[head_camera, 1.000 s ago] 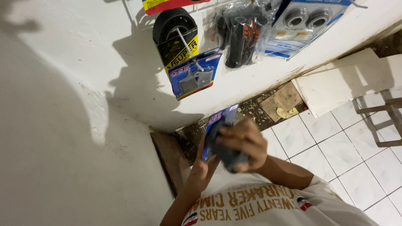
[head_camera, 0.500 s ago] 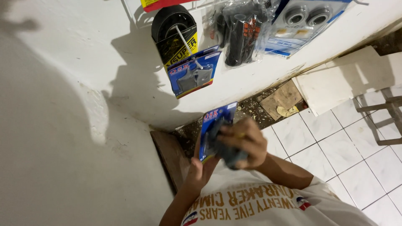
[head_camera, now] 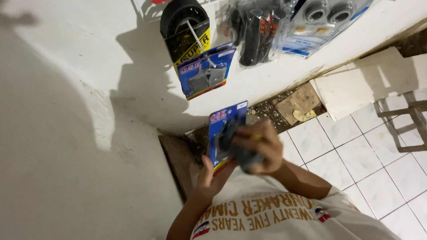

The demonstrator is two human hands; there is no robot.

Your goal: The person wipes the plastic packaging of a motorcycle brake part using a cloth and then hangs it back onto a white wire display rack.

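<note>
Blue carded blister pack (head_camera: pixel 224 133), flat and rectangular with a dark part sealed under clear plastic, sits near the centre of the head view, held upright in front of the person's chest with its printed face turned toward the camera. That tilt reads as a way to keep the face in sight while it is being worked on.

At about 7 o'clock from the pack, the left hand (head_camera: pixel 209 175) props it from below, fingers curled round the lower edge and the thumb pressed on the side, so it is closed in a grip on the card. At about 4 o'clock from the pack, the right hand (head_camera: pixel 258 146) is bunched round a dark grey cloth (head_camera: pixel 246 156) (or a soft pad; the blur leaves the material unsure) and presses it against the pack's front, which suggests wiping.

Toward 12 o'clock, on the white plastered wall (head_camera: pixel 89 89), hangs a second blue carded pack (head_camera: pixel 205 73) of the same kind, slung from a thin metal peg so that it dangles free. Beside it hang a black tyre-shaped item in a yellow and black sleeve (head_camera: pixel 184 26), a clear bag of black rubber grips (head_camera: pixel 255 31) and a blue card with two round grey parts (head_camera: pixel 322 20). White floor tiles (head_camera: pixel 356 155) spread toward 3 o'clock.
</note>
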